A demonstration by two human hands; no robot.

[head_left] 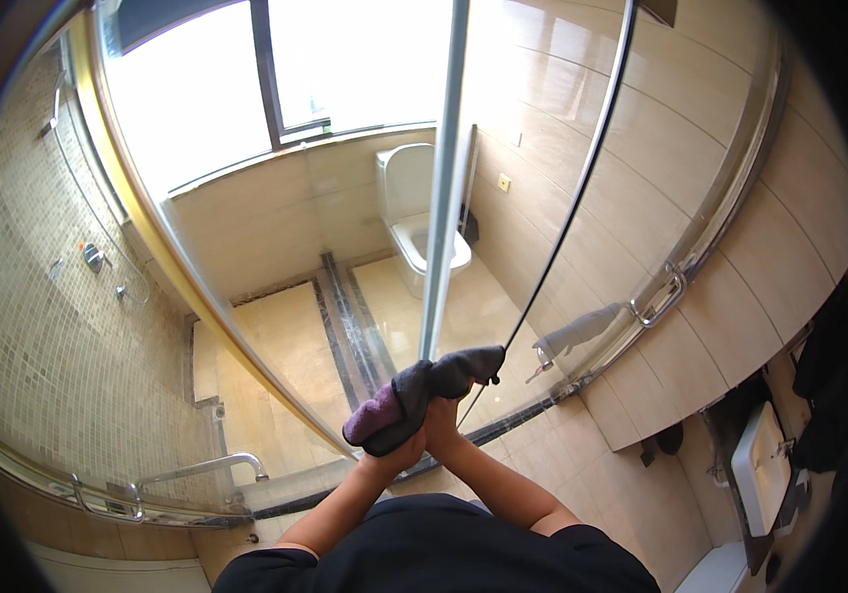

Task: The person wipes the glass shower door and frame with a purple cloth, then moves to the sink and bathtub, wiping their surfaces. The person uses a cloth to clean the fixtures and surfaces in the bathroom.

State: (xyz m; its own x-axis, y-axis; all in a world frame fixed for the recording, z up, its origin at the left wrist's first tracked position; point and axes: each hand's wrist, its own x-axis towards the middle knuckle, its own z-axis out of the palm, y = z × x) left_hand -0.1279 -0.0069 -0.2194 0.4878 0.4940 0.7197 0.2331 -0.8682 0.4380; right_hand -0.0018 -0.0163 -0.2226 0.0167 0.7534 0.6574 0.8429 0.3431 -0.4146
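Observation:
A dark grey cloth with a purple patch point(412, 397) is bunched over both my hands at the lower middle of the view. My left hand point(399, 457) grips the purple end; its fingers are mostly covered by the fabric. Close beside it, my right hand point(443, 423) is closed around the darker end, which hangs over toward the right. Behind the cloth rises the upright metal-edged glass panel point(441, 217). Its lower end meets the fabric in the picture, and the exact contact is hidden.
A curved handle point(663, 296) sits on the glass to the right, another handle point(201, 466) at lower left. Beyond the glass stand a toilet point(412, 212) and a mosaic-tiled shower wall point(24, 257). A white washbasin point(762, 469) is at right. A dark threshold point(518, 417) crosses the floor.

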